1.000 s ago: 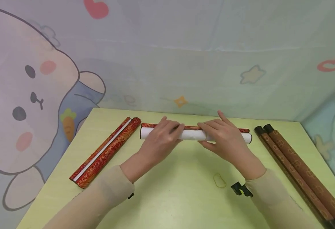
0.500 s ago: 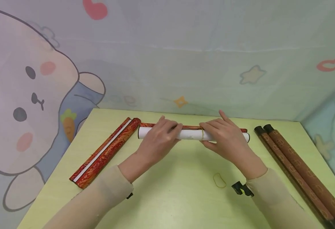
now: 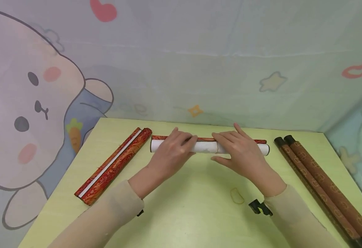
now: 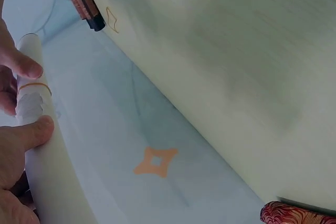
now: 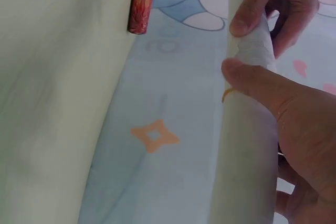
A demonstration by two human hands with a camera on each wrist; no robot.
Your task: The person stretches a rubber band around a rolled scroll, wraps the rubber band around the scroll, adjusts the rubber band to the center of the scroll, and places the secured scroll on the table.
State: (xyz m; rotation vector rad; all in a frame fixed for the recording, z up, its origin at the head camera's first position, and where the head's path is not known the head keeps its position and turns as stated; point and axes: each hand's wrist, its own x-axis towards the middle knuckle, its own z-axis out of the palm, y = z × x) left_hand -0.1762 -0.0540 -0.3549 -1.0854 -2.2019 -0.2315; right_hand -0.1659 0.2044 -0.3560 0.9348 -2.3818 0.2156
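Note:
Both hands hold a rolled scroll [image 3: 204, 147] level above the table, its white backing outward and a red patterned strip along its far side. My left hand [image 3: 171, 151] grips it left of the middle, thumb along the near side in the left wrist view. Right of the middle, my right hand [image 3: 243, 150] has its fingers over the roll. In the right wrist view its thumb lies on the white surface beside a thin rubber band [image 5: 227, 95]. The band encircles the scroll [image 4: 58, 171], close to a torn-looking whitish patch. Some fingers are hidden behind the roll.
A red patterned scroll [image 3: 116, 165] with a white strip lies slanted on the table's left. Two brown patterned scrolls [image 3: 323, 179] with black ends lie side by side at the right. A loose rubber band [image 3: 237, 195] rests on the table [image 3: 181, 213]. Behind hangs a printed cloth [image 3: 181, 69].
The band on the scroll has come into view beside my right fingertips and sits slightly farther left. My right thumb has spread away from the fingers. The scroll has shifted only slightly.

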